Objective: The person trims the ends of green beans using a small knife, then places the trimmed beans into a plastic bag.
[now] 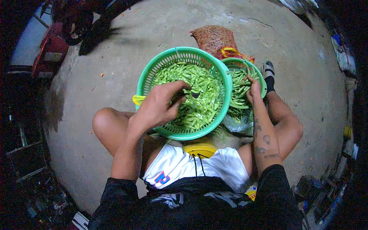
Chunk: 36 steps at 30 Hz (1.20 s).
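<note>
A large green plastic basket (pixel 147 71) full of green bean pods (pixel 199 82) rests tilted between my knees. My left hand (pixel 159 105) reaches into it, fingers curled over the pods near a small dark tool at the pile's middle; whether it grips anything is unclear. A smaller green basket (pixel 262 78) of pods (pixel 239 90) sits just right of the big one. My right hand (pixel 253 88) rests in that small basket, fingers down among the pods.
I sit on a low yellow stool (pixel 201 148) on a concrete floor (pixel 115 50). A red mesh sack (pixel 212 38) lies behind the baskets. A clear plastic bag (pixel 237 124) lies under the small basket. Clutter lines the dark edges on both sides.
</note>
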Tool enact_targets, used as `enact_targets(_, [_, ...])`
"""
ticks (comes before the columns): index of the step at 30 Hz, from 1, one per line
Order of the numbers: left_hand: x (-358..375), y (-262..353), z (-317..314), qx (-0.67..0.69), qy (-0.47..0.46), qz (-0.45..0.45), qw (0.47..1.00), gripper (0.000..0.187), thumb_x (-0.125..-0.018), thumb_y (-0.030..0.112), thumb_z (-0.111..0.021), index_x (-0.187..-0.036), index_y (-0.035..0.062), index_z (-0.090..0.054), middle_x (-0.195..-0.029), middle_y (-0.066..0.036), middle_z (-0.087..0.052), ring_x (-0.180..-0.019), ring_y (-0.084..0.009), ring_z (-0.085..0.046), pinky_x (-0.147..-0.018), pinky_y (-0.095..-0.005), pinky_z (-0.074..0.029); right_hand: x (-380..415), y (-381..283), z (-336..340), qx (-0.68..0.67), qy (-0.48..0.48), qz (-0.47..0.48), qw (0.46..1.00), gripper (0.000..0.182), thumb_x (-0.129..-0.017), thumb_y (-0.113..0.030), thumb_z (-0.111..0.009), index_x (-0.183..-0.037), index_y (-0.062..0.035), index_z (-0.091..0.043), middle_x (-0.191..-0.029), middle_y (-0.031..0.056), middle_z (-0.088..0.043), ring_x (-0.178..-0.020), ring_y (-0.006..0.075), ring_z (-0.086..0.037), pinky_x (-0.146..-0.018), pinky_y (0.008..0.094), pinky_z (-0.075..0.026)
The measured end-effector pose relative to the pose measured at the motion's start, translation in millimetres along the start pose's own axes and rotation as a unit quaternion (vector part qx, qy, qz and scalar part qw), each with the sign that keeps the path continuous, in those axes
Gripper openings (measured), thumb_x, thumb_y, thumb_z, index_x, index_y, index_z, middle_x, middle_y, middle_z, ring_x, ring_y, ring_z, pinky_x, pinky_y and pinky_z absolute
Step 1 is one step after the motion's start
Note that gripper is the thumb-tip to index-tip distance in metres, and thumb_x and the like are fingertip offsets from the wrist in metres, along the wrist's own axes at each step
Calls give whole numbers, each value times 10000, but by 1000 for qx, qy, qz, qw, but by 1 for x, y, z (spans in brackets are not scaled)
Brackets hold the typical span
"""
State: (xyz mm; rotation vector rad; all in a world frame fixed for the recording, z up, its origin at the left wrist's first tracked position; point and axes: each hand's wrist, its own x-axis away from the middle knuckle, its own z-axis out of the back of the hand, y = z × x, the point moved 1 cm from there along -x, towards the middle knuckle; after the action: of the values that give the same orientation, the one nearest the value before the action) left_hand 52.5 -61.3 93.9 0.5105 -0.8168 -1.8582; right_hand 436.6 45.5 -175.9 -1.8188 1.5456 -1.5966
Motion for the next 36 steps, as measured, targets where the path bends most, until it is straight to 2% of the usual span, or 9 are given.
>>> enact_targets(8, [-2, -2, -1, -35, 5, 42, 998, 250, -879, 77, -691, -1114, 13, -638, -1021, -214, -693, -974, -414, -673, -866, -435, -528, 1, -21, -17, -130, -74, -39, 988, 130, -979, -187, -572, -952, -60, -581, -799, 27, -547, -629, 157, -517, -627, 312, -479])
enact_targets(14, [2, -10, -1, -20, 36, 33, 999, 189, -878, 78, -693, -1047, 5, -651, -998, -203, -681, -954, -412, -657, -832, -434, -521, 24, -51, -37, -147, -141, 2, 979, 270, -1004, -219, -578, -1219, -67, -521, -851, 24, -549, -649, 133, -500, -612, 300, -459])
enact_targets(20, [2, -17, 0, 28, 93, 0, 995, 164, -872, 60, -706, -1010, -6, -644, -944, -169, -668, -909, -260, -680, -803, -388, -521, 122, -102, -97, 20, -158, 61, 985, 282, -998, -266, -617, -1175, -47, -600, -798, 2, -566, -591, 90, -518, -473, 238, -420])
enact_targets(22, [0, -13, 3, 71, 76, 49, 993, 220, -881, 59, -713, -1083, 4, -644, -952, -112, -676, -913, -179, -658, -815, -351, -527, 169, -98, -119, 83, -164, 45, 982, 275, -987, -266, -634, -1151, -48, -604, -790, 6, -579, -579, 91, -531, -466, 238, -434])
enact_targets(24, [-7, -10, -4, 267, 118, -53, 955, 335, -895, 56, -708, -1219, 26, -629, -986, -67, -678, -917, -149, -641, -839, -321, -533, 215, -91, -143, 172, -166, 16, 971, 254, -961, -253, -666, -1100, -49, -602, -772, 14, -608, -565, 89, -565, -458, 238, -468])
enact_targets(27, [-8, 7, -1, 250, 75, -66, 963, 489, -898, 51, -705, -1369, 52, -577, -1041, -77, -690, -946, -138, -652, -885, -313, -542, 251, -67, -156, 240, -178, 4, 954, 228, -960, -240, -667, -1078, -59, -593, -768, 23, -617, -581, 95, -573, -464, 243, -465])
enact_targets(30, [-10, 2, -7, 131, 111, -144, 975, 325, -888, 68, -703, -1205, 15, -661, -1009, -114, -723, -922, -169, -669, -866, -321, -544, 272, -47, -162, 255, -201, -13, 946, 242, -965, -235, -668, -1114, -61, -590, -800, 33, -632, -591, 101, -572, -479, 239, -462])
enact_targets(33, [-2, -1, 0, 232, 108, -86, 963, 243, -885, 85, -704, -1114, 3, -682, -1006, -120, -729, -925, -180, -672, -867, -331, -539, 277, -31, -160, 205, -192, 15, 960, 290, -998, -276, -636, -1167, -44, -599, -866, 36, -641, -627, 98, -575, -509, 230, -461])
enact_targets(36, [3, -6, 8, 167, 155, -107, 968, 243, -882, 96, -708, -1105, 3, -678, -996, -115, -725, -939, -170, -666, -872, -330, -528, 278, -25, -156, 82, -242, -43, 966, 315, -1020, -294, -592, -1183, -25, -600, -931, 43, -643, -691, 94, -590, -552, 227, -475])
